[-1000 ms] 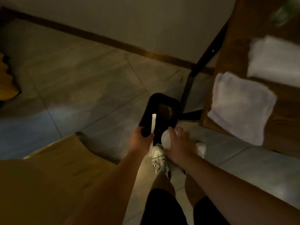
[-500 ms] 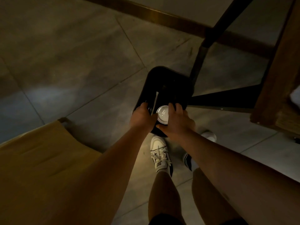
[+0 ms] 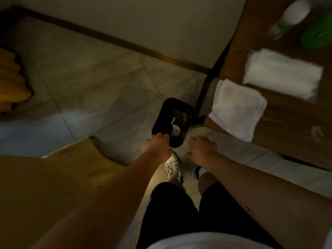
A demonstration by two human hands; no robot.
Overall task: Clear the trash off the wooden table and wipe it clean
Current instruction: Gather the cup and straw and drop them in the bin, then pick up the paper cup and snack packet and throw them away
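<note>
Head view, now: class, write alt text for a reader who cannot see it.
A person's left hand grips the rim of a black bin on the floor, a white cup inside it. The right hand hangs empty beside it; two white cloths lie on the wooden table.

Two white cloths (image 3: 237, 108) (image 3: 283, 73), one bin (image 3: 172, 121), one cup (image 3: 175, 130), two hands (image 3: 157, 147) (image 3: 202, 150).

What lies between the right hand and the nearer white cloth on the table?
In the head view, only bare floor tile and the wooden table edge separate the right hand from the nearer white cloth.
</note>
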